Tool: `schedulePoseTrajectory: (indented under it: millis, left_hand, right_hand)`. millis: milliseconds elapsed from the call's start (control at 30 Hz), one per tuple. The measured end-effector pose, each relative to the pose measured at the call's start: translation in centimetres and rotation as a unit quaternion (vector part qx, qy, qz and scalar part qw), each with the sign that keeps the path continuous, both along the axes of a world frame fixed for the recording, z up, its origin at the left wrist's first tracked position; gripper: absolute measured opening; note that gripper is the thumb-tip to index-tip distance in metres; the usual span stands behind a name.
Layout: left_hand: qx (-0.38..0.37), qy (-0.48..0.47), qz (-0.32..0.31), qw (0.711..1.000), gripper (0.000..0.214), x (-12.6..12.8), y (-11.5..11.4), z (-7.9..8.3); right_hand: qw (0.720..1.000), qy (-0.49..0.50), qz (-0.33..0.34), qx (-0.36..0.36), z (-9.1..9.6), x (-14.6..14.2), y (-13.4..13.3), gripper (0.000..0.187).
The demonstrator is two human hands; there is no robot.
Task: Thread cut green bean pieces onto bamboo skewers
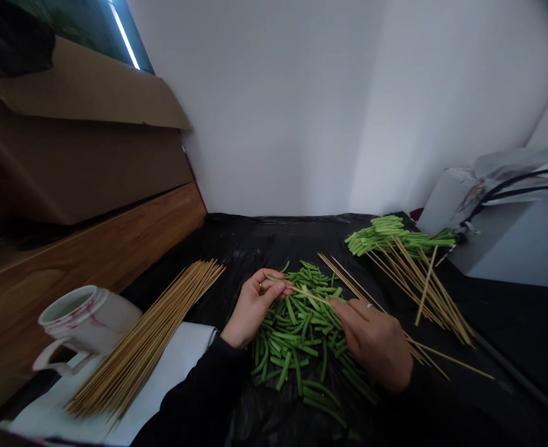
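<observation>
My left hand point(254, 305) pinches a short green bean piece point(278, 280) between thumb and fingers, above a loose pile of cut green beans point(302, 335) on black plastic sheeting. My right hand point(374, 341) is closed around a thin bamboo skewer point(309, 294), whose tip points left and meets the bean piece. Two more skewers point(343, 276) run under my right hand toward the back.
A bundle of bare bamboo skewers point(148, 338) lies at the left on a white cloth point(181, 360), beside a white mug point(81, 320). Finished bean skewers point(404, 248) are stacked at the back right. Cardboard boxes point(78, 136) and a wooden ledge point(129, 236) stand left; a white box point(507, 230) right.
</observation>
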State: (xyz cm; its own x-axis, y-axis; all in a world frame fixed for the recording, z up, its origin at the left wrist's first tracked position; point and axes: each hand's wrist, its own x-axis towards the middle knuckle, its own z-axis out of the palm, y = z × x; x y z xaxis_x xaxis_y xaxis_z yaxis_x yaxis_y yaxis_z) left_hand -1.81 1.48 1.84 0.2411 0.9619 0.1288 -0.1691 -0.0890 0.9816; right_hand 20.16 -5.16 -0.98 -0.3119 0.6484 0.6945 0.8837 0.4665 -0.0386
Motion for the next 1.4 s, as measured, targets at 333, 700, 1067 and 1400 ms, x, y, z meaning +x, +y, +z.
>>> schedulePoseTrajectory:
  millis: [333, 700, 1067, 1400]
  left_hand:
    - [-0.144, -0.125, 0.002, 0.982, 0.023, 0.7, -0.2, -0.5]
    - [-0.182, -0.155, 0.016, 0.971, 0.019, 1.2, -0.1, -1.0]
    - [-0.178, -0.147, 0.012, 0.973, 0.021, 1.3, -0.3, -1.0]
    - [-0.167, -0.135, 0.021, 0.976, 0.028, 1.9, -0.1, -1.2]
  right_hand:
    - [0.996, 0.046, 0.015, -0.077, -0.3, -0.5, 0.4, 0.027]
    - [0.994, 0.072, 0.04, -0.07, -0.6, -0.9, 0.4, 0.026]
    - [0.993, 0.089, 0.041, -0.064, -0.6, -1.0, 0.2, 0.027]
    - [0.99, 0.093, -0.006, -0.105, -0.3, -0.9, 1.0, 0.026]
